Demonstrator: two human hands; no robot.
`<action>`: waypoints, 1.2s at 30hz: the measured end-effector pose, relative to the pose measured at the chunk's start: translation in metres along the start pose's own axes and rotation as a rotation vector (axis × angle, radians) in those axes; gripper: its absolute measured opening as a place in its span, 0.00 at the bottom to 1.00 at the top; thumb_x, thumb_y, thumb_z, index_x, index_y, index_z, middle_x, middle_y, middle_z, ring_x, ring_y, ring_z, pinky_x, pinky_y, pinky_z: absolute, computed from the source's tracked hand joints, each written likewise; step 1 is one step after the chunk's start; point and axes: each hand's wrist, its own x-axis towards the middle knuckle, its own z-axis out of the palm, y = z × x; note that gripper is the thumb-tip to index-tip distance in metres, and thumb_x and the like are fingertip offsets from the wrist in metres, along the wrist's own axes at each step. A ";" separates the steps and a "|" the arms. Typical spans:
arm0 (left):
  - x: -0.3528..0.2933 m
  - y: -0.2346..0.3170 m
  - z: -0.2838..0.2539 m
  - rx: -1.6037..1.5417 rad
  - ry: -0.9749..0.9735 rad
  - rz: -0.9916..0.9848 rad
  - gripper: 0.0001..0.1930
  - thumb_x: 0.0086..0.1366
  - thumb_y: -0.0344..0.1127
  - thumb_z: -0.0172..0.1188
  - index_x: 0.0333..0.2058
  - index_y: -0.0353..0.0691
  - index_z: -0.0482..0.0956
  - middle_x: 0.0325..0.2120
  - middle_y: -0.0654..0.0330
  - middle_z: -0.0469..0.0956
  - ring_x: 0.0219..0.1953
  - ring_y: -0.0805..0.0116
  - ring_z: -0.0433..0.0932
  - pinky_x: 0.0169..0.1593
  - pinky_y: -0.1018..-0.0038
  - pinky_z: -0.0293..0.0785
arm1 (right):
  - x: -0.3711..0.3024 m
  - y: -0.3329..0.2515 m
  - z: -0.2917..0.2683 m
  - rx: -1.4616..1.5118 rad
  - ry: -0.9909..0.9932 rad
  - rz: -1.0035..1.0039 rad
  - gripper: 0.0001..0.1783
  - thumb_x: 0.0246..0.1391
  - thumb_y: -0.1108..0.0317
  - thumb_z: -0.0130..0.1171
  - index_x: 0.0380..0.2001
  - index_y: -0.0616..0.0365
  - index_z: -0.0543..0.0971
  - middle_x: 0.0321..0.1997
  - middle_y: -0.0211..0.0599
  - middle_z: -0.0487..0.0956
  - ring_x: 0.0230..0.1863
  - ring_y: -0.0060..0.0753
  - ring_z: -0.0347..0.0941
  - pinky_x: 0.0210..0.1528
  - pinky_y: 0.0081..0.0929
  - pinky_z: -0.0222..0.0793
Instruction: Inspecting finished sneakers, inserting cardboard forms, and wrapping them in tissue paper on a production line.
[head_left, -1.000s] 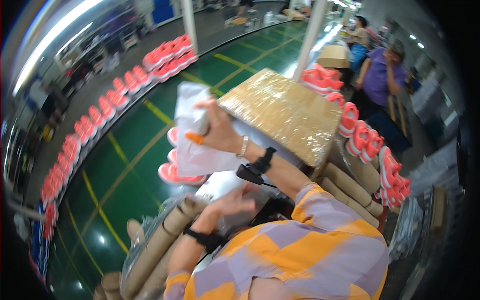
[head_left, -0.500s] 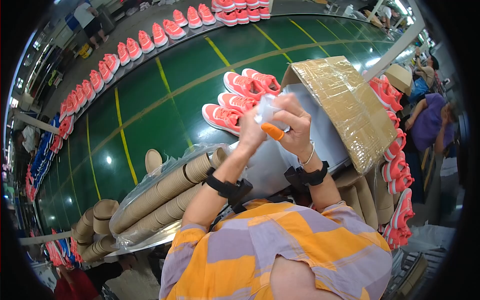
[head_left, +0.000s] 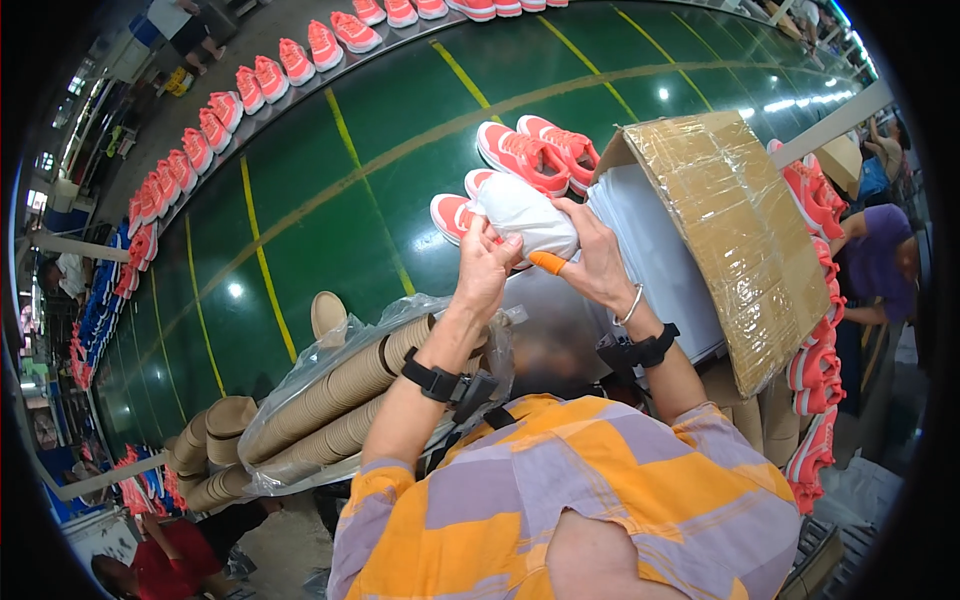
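Observation:
Between my two hands is a wad of white tissue paper [head_left: 530, 215], bunched into a rounded oval. My left hand [head_left: 484, 268] pinches its near left side with thumb and fingers. On its right end are the fingers of my right hand [head_left: 598, 258], which wears an orange cover [head_left: 547, 262] on one digit. Coral sneakers with white soles stand just beyond the wad: one sneaker [head_left: 522, 160] shows almost whole, and another sneaker [head_left: 451, 216] is partly hidden by the paper. White sheets [head_left: 655, 240] fill an open cardboard box [head_left: 735, 230] beside my right hand.
Stacked brown molded inserts [head_left: 330, 395] lie in clear plastic at my left. A loose brown insert [head_left: 328, 317] rests on the green belt [head_left: 300, 260] with yellow lines. Rows of coral sneakers [head_left: 285, 65] line the far edge. A person in purple [head_left: 880, 250] is at the right.
The crumpled white paper is now a fuller, rounded wad. My hands have moved apart to its two sides. The view has shifted, so the belt and shoes sit differently in the picture.

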 end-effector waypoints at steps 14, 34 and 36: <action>0.109 -0.057 -0.052 2.180 -0.417 0.208 0.17 0.54 0.48 0.62 0.23 0.37 0.82 0.24 0.49 0.80 0.31 0.57 0.81 0.41 0.62 0.75 | 0.006 0.059 -0.004 -0.177 -0.422 0.457 0.25 0.37 0.62 0.67 0.42 0.58 0.76 0.30 0.54 0.80 0.35 0.58 0.77 0.38 0.43 0.72; 0.140 0.010 -0.115 1.775 -0.503 0.037 0.16 0.68 0.44 0.47 0.33 0.36 0.74 0.28 0.42 0.77 0.34 0.42 0.76 0.36 0.53 0.71 | 0.071 0.084 0.139 -0.185 -0.513 0.144 0.21 0.38 0.76 0.61 0.38 0.65 0.65 0.33 0.59 0.77 0.34 0.61 0.76 0.35 0.50 0.72; 0.145 0.000 -0.101 1.795 -0.519 0.094 0.16 0.68 0.45 0.47 0.33 0.36 0.74 0.28 0.43 0.77 0.34 0.42 0.76 0.36 0.53 0.71 | 0.068 0.106 0.148 -0.264 -0.385 0.132 0.21 0.39 0.77 0.60 0.39 0.65 0.66 0.34 0.58 0.76 0.34 0.61 0.76 0.35 0.50 0.72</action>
